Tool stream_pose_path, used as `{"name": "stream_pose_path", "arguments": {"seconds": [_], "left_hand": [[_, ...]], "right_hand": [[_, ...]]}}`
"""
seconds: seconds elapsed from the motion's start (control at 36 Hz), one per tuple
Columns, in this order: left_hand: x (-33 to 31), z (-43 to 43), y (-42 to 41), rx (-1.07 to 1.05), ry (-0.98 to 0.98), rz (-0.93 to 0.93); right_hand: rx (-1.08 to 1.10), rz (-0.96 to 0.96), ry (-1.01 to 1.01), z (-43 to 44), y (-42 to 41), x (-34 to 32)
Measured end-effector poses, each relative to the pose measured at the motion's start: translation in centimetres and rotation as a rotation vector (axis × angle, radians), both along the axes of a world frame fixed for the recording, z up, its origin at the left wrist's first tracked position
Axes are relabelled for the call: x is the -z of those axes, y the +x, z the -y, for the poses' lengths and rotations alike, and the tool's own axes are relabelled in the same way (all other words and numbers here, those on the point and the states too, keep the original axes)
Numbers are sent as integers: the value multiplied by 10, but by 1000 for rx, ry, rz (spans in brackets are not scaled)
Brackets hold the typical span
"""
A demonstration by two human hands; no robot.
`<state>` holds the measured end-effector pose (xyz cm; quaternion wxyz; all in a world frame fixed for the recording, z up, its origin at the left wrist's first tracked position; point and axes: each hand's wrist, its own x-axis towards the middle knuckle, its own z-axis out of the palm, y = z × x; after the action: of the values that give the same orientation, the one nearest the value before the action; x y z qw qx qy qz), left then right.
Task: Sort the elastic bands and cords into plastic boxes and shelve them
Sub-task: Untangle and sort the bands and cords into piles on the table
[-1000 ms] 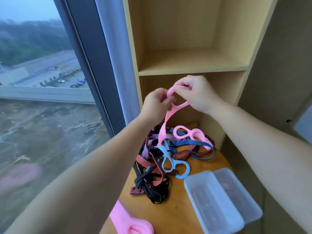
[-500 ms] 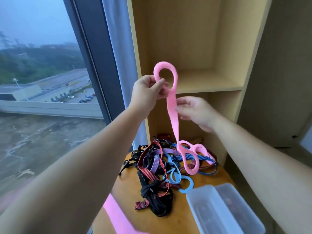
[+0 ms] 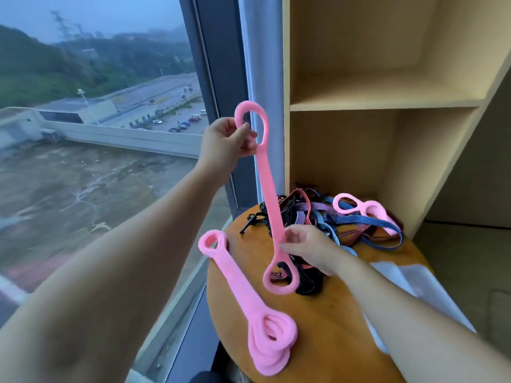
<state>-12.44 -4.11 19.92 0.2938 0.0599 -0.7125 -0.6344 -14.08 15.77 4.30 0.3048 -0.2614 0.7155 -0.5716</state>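
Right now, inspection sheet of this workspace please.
Surface: round wooden table by the window.
Job's things: pink band held up in the air; stacked pink bands lying at the table's left edge; tangled pile of cords at the back; plastic box at right, blurred; wooden shelf behind.
Clutter: nothing seen.
Hands: left hand grips the band's top loop; right hand pinches its strap above the lower loop.
Cables: nothing seen.
Surroundings: window on the left.

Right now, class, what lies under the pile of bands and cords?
The round wooden table. Whether anything else lies beneath cannot be seen; the pile and the right hand cover that spot.
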Motion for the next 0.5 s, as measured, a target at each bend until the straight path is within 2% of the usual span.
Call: {"name": "stream_pose_path", "arguments": {"seconds": [0.11,0.36,0.5], "left_hand": [[27,25,12,-69,74,18],[96,53,32,-175,133,152],[135,71,40,-237,146,241]], "right_hand": [[-37,19,116,-4,14,28],[2,41,241,5,43,69],[-44,-26,329,15,58,87]]}}
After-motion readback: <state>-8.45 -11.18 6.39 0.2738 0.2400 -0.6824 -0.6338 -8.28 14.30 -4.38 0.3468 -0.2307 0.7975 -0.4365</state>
